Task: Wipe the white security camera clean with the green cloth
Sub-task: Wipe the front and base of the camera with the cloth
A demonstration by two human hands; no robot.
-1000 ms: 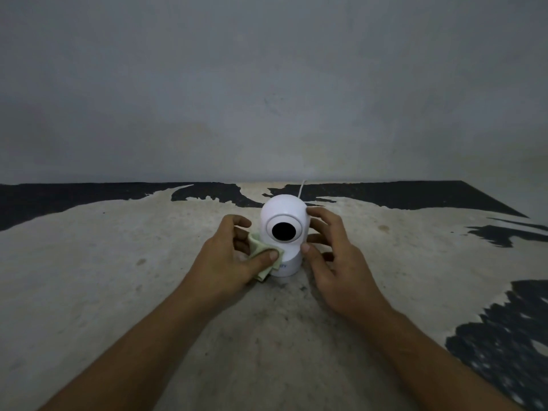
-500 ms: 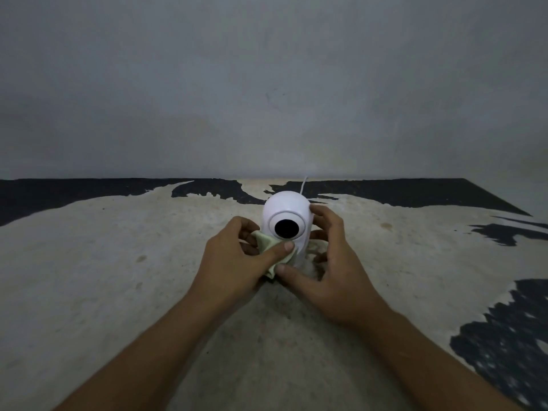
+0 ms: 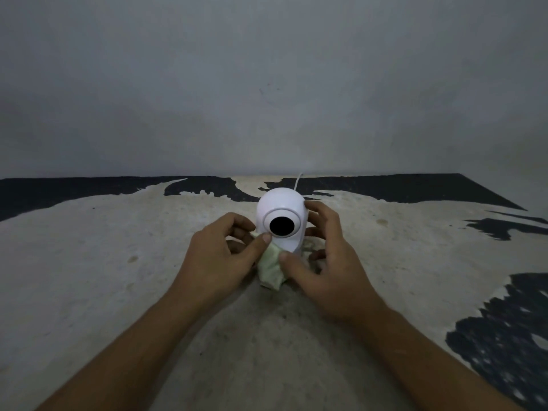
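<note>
The white security camera [image 3: 280,206] is a rounded dome with a black lens facing me, at the centre of the surface, and seems lifted and tilted a little. The pale green cloth [image 3: 270,269] is bunched under and in front of its base. My left hand [image 3: 221,256] pinches the cloth against the camera's lower left side with thumb and fingers. My right hand [image 3: 323,256] cups the camera's right side, with the thumb pressing on the cloth below the base. The base itself is mostly hidden by cloth and fingers.
The work surface [image 3: 118,277] is worn, pale with black patches at the back and the right. A thin white cable [image 3: 298,180] runs from behind the camera toward the grey wall [image 3: 267,84].
The camera has risen off the surface. The cloth has slid from its left side to beneath its base, and my right thumb has come down onto the cloth.
</note>
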